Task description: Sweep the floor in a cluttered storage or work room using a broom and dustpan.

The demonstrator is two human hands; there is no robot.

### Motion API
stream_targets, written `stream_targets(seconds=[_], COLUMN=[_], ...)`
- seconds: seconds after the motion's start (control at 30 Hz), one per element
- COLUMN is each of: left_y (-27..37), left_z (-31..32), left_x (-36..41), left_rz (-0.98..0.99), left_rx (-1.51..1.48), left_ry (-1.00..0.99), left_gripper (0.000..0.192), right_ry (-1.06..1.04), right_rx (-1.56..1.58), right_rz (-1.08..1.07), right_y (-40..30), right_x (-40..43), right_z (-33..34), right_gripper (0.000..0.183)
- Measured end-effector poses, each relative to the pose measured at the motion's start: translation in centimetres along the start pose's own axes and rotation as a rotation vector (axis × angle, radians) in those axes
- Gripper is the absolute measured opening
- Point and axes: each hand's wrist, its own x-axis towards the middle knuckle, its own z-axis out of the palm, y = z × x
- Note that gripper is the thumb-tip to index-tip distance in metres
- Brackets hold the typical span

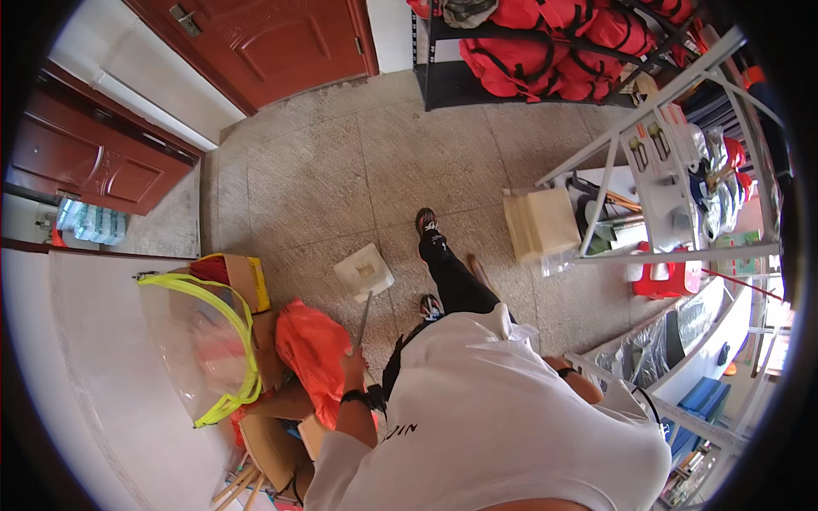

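My left hand (353, 369) grips the grey handle of a long-handled dustpan (349, 276). The white pan lies on the speckled floor ahead of my feet, with a tan patch in its middle. Beside that hand is a red plastic bag (312, 348), next to cardboard boxes. Of my right hand (553, 363) only the part by the dark wristband shows; my white shirt hides the fingers, so its hold is unseen. A blurred brown object (478, 271) shows beside my black trouser leg.
A cardboard box (542, 223) and a red plastic stool (668, 271) stand right, by a metal frame rack (677, 257). Red bags (511, 61) fill a black shelf at the back. Left are a clear bag with yellow trim (252, 345) and brown doors (281, 48).
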Motion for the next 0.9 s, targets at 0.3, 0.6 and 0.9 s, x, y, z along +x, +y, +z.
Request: stream_targets(seconds=[0.3,0.6,0.9], left_y=[6.2,12.3,24.2], left_z=[2.1,0.0,3.9], left_x=[0.7,9.5,12.4], left_rz=[-0.054,0.180,-0.031], left_rx=[-0.017,1.412,0.562], left_ry=[0.314,0.129,0.286], left_gripper=[0.028,0.034,0.035], right_ry=[-0.342,-0.716,-0.292], right_rx=[-0.070,-0.329,-0.635], right_rz=[0.284,0.210,0.039], right_y=[1.5,-5.0,-16.8], right_x=[4.8,17.8,21.6], right_z=[-6.9,-21.2,-38.0], right_gripper=[0.029,0.017,0.015])
